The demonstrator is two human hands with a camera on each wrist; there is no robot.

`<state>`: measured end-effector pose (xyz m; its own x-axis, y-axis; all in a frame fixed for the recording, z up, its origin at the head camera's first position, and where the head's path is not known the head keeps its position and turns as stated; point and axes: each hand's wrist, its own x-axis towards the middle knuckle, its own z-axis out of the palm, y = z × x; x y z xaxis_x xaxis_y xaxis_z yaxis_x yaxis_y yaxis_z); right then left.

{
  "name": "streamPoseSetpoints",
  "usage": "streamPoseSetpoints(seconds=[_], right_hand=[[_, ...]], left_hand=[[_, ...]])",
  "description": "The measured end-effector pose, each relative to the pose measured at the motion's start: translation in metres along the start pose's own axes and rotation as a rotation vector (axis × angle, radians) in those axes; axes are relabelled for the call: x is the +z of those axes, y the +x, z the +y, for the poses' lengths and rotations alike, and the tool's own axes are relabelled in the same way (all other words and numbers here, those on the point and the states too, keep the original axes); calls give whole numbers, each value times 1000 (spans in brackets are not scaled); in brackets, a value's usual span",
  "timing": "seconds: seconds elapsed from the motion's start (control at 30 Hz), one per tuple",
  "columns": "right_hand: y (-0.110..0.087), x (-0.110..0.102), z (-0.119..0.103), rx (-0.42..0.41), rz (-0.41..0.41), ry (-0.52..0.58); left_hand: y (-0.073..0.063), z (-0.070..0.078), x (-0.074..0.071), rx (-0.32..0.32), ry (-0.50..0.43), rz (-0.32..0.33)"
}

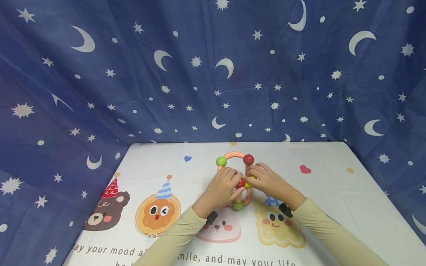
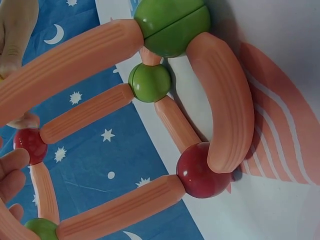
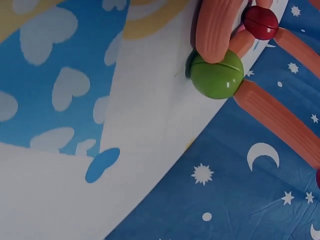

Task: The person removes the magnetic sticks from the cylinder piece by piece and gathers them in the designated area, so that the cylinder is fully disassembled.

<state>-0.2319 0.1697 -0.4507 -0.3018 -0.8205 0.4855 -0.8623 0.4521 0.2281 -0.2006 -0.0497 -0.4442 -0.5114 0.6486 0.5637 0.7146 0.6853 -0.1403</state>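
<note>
A toy frame (image 1: 234,154) of salmon-coloured rods, some straight and some curved, joined by green and red balls, stands on the table in front of me. At its middle my left hand (image 1: 217,188) holds a red ball (image 1: 240,183) with curled fingers. Just to the right, my right hand (image 1: 270,181) pinches a yellow piece (image 1: 250,181), partly hidden by its fingers. In the left wrist view, my left fingertips (image 2: 12,175) are beside a smaller-looking red ball (image 2: 31,146). The right wrist view shows a green ball (image 3: 217,75) and rods, with no hand in it.
A white cloth (image 1: 329,162) printed with cartoon figures and lettering covers the table. A dark blue curtain (image 1: 186,88) with moons and stars hangs behind and along both sides. Small black devices (image 1: 211,218) sit at the wrists.
</note>
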Motion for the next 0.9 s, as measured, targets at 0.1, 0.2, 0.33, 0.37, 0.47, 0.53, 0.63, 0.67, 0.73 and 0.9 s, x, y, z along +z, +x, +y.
streamPoseSetpoints(seconds=[0.1,0.2,0.33,0.37,0.47,0.53,0.63,0.67,0.73,0.9], right_hand=[[-2,-2,1,14,6,-12],[-6,-3,3,25,7,-30],[-10,-5,7,45,3,-13],[-11,-6,8,55,1,-3],[-15,-8,10,91,-3,34],[-19,-10,12,116,-14,53],[-25,-15,15,153,-56,69],[-28,-18,16,163,-71,78],[-33,-21,19,180,-101,80],[-47,-25,28,188,-89,72]], left_hand=[[0,1,0,2,-5,3],[0,1,-1,4,-3,5],[1,1,-1,5,-2,7],[1,1,-1,5,-3,10],[1,1,-1,5,-7,19],[1,1,-1,5,-12,22],[1,1,-1,2,-15,18],[0,1,0,0,-17,17],[0,1,0,-3,-22,17],[0,1,0,-7,-27,19]])
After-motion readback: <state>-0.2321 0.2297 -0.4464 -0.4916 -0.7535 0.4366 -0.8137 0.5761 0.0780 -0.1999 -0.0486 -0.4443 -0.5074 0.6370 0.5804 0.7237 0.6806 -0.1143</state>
